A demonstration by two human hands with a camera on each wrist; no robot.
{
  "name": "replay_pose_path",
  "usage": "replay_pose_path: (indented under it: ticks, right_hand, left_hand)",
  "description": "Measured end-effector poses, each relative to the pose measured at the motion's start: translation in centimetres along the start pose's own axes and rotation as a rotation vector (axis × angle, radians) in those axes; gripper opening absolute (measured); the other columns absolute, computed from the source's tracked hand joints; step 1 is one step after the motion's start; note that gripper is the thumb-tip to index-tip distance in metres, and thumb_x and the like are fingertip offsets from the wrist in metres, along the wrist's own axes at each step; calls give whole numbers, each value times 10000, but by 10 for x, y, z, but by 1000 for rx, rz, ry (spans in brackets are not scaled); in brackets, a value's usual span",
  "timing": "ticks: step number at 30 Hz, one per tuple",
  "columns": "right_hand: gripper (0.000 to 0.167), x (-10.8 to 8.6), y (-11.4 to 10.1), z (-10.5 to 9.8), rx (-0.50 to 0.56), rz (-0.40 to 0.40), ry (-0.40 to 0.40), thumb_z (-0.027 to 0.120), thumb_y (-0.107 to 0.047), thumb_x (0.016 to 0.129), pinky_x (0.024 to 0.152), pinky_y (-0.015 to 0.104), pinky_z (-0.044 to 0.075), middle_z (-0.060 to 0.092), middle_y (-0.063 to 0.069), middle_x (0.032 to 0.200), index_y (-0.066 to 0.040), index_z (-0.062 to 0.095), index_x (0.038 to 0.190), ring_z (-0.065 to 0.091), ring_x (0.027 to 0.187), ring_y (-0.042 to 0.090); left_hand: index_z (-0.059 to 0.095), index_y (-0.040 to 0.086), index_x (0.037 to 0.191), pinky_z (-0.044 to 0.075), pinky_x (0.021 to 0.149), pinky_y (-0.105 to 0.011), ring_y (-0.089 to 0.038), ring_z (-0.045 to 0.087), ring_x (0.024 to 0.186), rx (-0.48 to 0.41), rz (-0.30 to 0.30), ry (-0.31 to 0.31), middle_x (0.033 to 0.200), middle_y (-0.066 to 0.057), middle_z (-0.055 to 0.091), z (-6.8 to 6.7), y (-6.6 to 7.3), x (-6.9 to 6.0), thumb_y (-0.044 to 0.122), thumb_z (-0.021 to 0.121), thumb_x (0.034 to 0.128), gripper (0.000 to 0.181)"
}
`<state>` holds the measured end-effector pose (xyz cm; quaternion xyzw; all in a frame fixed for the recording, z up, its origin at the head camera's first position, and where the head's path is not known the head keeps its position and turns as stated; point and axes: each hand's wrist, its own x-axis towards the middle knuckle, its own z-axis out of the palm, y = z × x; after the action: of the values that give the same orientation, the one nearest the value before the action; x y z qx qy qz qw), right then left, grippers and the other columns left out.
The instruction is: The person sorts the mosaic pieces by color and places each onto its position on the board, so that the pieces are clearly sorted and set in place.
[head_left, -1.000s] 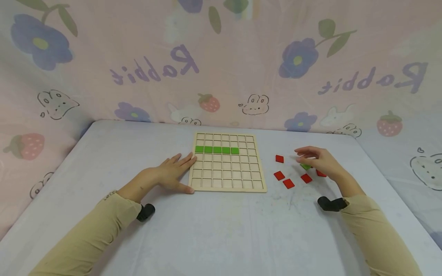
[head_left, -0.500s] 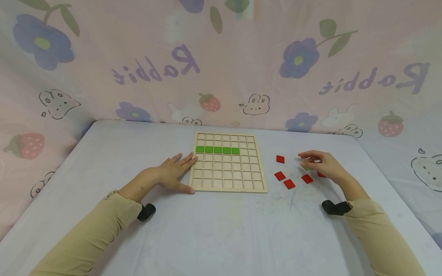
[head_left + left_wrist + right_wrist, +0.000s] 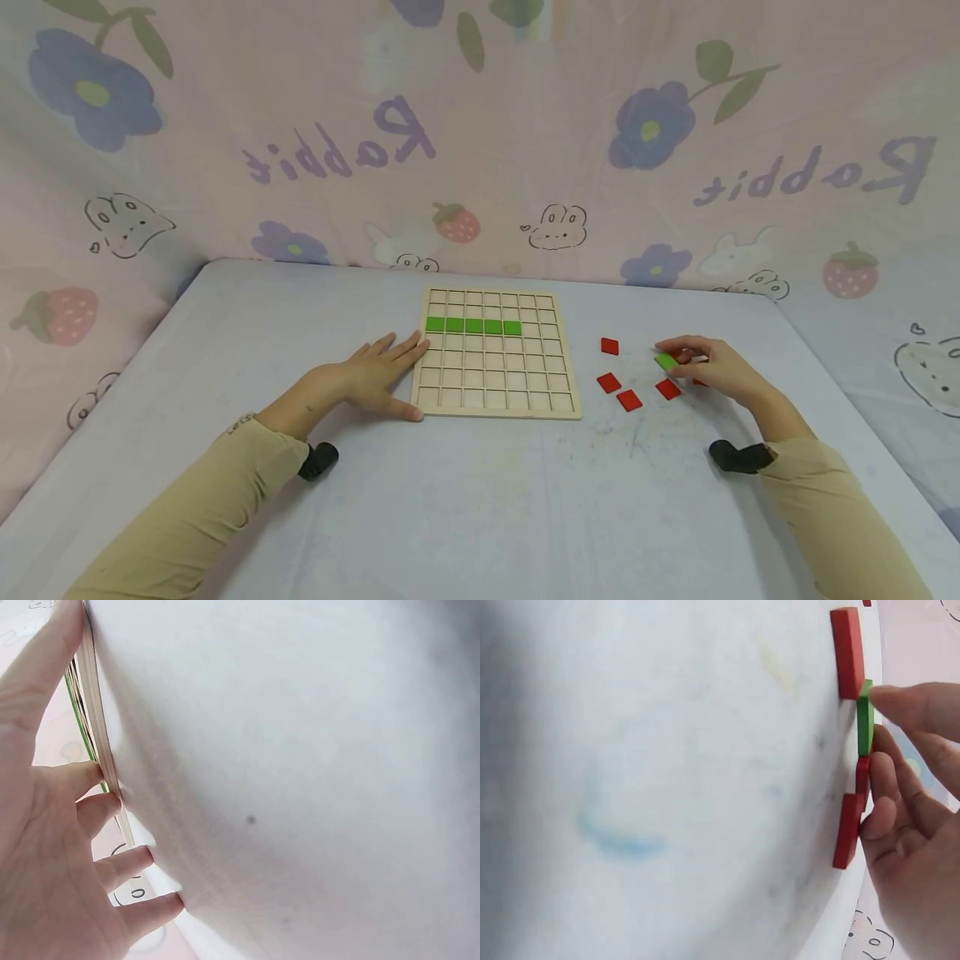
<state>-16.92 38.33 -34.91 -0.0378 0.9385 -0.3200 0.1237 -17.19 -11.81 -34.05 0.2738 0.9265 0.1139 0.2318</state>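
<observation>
A light wooden grid board (image 3: 534, 410) lies flat on the white table, with a row of several green square tiles (image 3: 474, 326) in its cells. My left hand (image 3: 378, 379) is spread along the board's left edge; its fingertips and thumb touch the edge. In the right wrist view, my right hand (image 3: 922, 802) has curled fingers, and the thumb and a finger pinch a loose green tile (image 3: 865, 720) at its ends. That green tile (image 3: 665, 362) is partly covered by the fingers in the head view. Red tiles (image 3: 668, 389) lie close around my right hand (image 3: 716, 367).
Several loose red tiles (image 3: 609, 382) lie between the board and my right hand. Another red tile (image 3: 701, 382) is mostly hidden under that hand. A printed curtain (image 3: 480, 167) hangs behind the table's far edge.
My right hand has shifted slightly right and towards me, its fingers drawing in around the loose green tile. The left hand stays on the board's edge.
</observation>
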Motion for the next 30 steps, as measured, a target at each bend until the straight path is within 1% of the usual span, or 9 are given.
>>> replay_pose_path:
  ticks: [6,13,20,28,30]
  right_hand:
    - [453,-1,3,0,-4,-4,-2,619,-141,909,681,221,495,540,176,1143,-16,524,1335,455,957,221]
    - [455,0,6,0,-6,-14,0,647,-191,909,649,219,475,525,103,1018,-19,545,1318,460,878,156]
    - [474,0,3,2,-25,3,10,672,-258,898,644,220,467,530,104,983,-16,567,1292,465,870,178]
    - [485,2,-1,4,-30,13,9,670,-287,898,647,223,468,536,108,971,-23,570,1293,477,868,195]
    - [490,3,-2,5,-26,13,9,669,-290,899,646,223,467,536,108,971,-26,564,1299,479,868,196]
  left_hand:
    - [88,94,1550,53,1140,-645,-461,-2,1453,6,2,-1,1622,-116,14,1,0,0,557,659,833,1027]
    - [80,99,1551,62,1138,-647,-457,-4,1455,0,-1,-1,1623,-111,3,1,0,0,557,662,831,1033]
    - [79,99,1551,55,1142,-641,-451,-11,1457,-4,-3,-3,1624,-109,1,0,1,-1,557,660,832,1032]
    - [46,118,1554,43,1152,-626,-432,-39,1463,11,-4,-15,1624,-88,-32,1,1,-1,576,640,837,1037]
    - [59,107,1553,49,1147,-633,-443,-28,1459,8,0,-10,1624,-100,-19,0,1,-1,571,644,837,1034]
